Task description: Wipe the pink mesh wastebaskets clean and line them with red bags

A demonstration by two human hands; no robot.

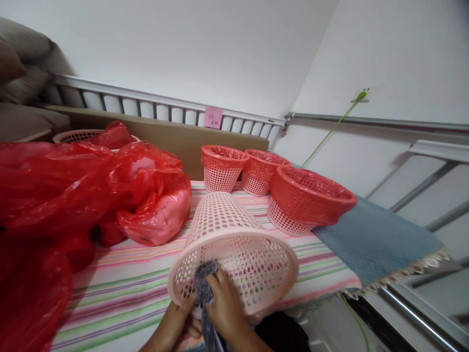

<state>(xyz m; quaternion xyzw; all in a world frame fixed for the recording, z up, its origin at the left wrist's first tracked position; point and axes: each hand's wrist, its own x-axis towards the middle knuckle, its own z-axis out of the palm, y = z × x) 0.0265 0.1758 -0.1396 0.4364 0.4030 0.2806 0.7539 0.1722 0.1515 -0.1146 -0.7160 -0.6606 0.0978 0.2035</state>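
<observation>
A pale pink perforated plastic basket (222, 215) lies on its side on the striped cloth (120, 288), its round mouth towards me. My left hand (181, 318) is closed on the lower left part of its rim. In my right hand (225, 303) is a dark grey cloth (204, 283), bunched up and reaching into the mouth of the basket against its inner wall. The lower end of the grey cloth hangs down between my wrists. Some fingertips of both hands are hidden behind the cloth and the rim.
Beyond stand three baskets lined with red plastic bags: one in the middle (222, 178), one beside it (256, 185), a nearer one (289, 220). Crumpled red bags (146, 205) cover the left side, before another basket (73, 134). A metal rail (366, 123) runs along the right.
</observation>
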